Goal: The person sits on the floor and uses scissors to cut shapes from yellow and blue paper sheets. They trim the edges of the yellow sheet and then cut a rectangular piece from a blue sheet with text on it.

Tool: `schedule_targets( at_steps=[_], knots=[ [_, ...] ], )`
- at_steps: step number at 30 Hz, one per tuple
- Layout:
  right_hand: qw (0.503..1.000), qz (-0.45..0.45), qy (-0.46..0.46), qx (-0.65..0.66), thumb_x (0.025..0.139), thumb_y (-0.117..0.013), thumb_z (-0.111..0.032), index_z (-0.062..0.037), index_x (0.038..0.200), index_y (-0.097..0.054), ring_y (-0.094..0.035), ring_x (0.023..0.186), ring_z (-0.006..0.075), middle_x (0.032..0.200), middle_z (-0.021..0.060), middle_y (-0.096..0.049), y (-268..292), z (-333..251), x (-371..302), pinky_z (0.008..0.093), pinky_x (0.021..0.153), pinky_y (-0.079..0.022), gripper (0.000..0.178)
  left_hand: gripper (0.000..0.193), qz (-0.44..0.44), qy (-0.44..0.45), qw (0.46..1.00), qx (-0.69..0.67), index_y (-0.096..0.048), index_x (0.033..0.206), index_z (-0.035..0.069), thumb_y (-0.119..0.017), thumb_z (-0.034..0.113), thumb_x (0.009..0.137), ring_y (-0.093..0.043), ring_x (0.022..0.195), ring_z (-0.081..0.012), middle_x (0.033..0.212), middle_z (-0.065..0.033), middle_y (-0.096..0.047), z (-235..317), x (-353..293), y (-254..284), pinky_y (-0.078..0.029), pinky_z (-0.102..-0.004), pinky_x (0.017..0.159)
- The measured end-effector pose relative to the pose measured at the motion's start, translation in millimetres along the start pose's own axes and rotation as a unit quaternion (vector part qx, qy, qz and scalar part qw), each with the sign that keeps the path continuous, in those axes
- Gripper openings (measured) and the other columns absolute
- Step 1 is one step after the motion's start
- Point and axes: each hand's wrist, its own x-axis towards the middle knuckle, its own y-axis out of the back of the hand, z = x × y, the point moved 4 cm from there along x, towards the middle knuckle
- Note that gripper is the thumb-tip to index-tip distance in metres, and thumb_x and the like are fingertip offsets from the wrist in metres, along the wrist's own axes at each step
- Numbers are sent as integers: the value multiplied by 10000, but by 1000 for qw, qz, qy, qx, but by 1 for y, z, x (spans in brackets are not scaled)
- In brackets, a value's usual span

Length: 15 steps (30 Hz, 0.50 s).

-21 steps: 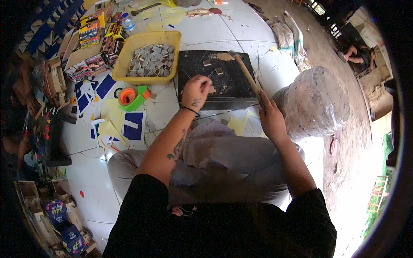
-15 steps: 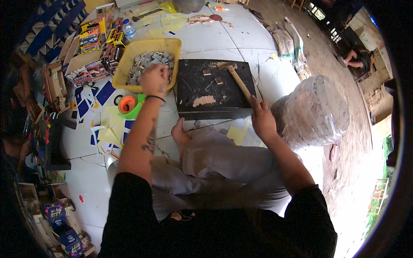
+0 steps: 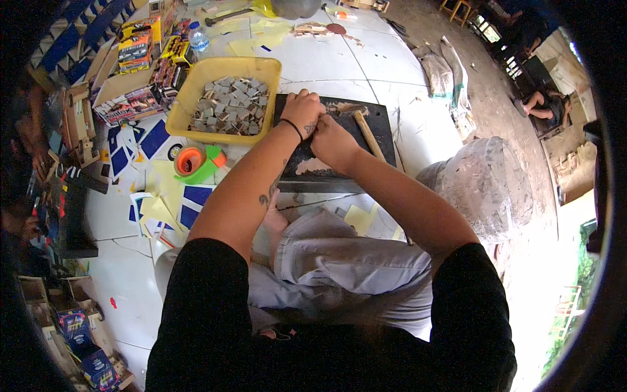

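Observation:
Over a black flat-topped box (image 3: 320, 187) my two hands meet, fingers bent inward. My left hand (image 3: 303, 112) is closed, its fingertips against my right hand (image 3: 334, 145), which is closed too. Whatever they pinch is hidden between the fingers. A hammer (image 3: 369, 136) with a wooden handle lies on the box beside my right hand, out of its grip. To the left stands a yellow plastic bin (image 3: 215, 138) holding many small grey square pieces (image 3: 228, 104).
Orange and green tape rolls (image 3: 196, 163) and blue and yellow paper scraps (image 3: 157, 208) lie left. Behind them are toy-truck boxes (image 3: 130, 98) and a water bottle (image 3: 198, 38). A plastic-wrapped bundle (image 3: 483, 186) stands right. Another person (image 3: 547, 110) sits far right.
My left hand has moved from above the yellow bin to the black box. My right hand has let go of the hammer and come in beside the left.

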Motion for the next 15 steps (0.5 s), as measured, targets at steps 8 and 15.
schedule_targets(
  at_steps=[8, 15],
  knots=[
    [653, 180, -348, 648, 660, -622, -60, -22, 728, -568, -559, 673, 148, 724, 78, -587, -38, 35, -75, 271, 651, -444, 95, 124, 118, 156, 884, -424, -601, 823, 44, -662, 53, 715, -590, 676, -152, 768, -57, -622, 12, -56, 21, -466, -270, 633],
    [451, 290, -307, 787, 745, -581, 16, 14, 828, -565, -563, 713, 100, 783, 48, -598, -54, 12, -98, 227, 685, -451, 84, 125, 120, 84, 958, -247, -621, 786, 59, -673, 53, 673, -568, 738, -241, 728, -88, -600, 69, -95, 18, -438, -339, 672]
  ],
)
